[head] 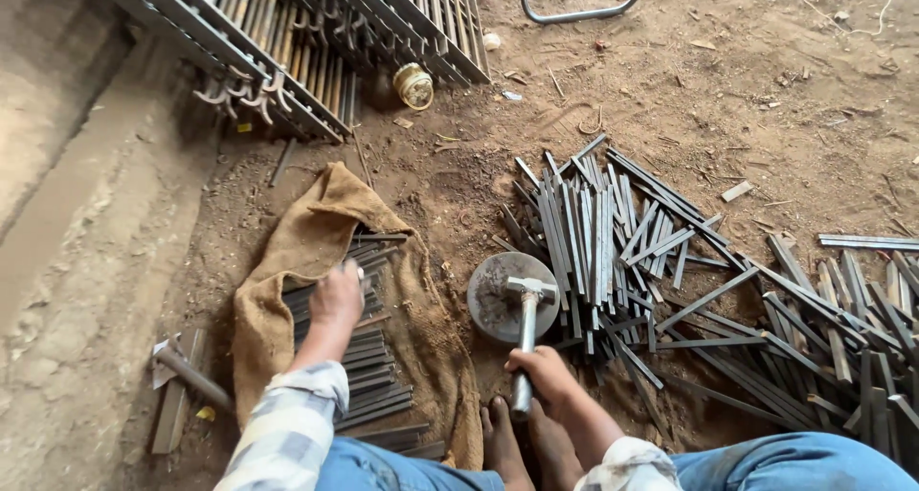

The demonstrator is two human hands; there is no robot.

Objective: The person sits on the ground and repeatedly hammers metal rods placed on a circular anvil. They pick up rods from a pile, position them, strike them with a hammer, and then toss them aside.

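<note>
My right hand grips the handle of a steel hammer, whose head rests on a round metal anvil disc set in the dirt. My left hand reaches to the left and rests on a stack of flat metal strips lying on a brown burlap sack; whether it grasps a strip I cannot tell. My bare feet sit just below the hammer handle, between my blue-jeaned knees.
A large loose pile of flat steel strips spreads right of the disc, continuing to the far right. Welded metal grilles lie at the top left beside a small round tin. Another hammer lies lower left. A bent rod frame is at top.
</note>
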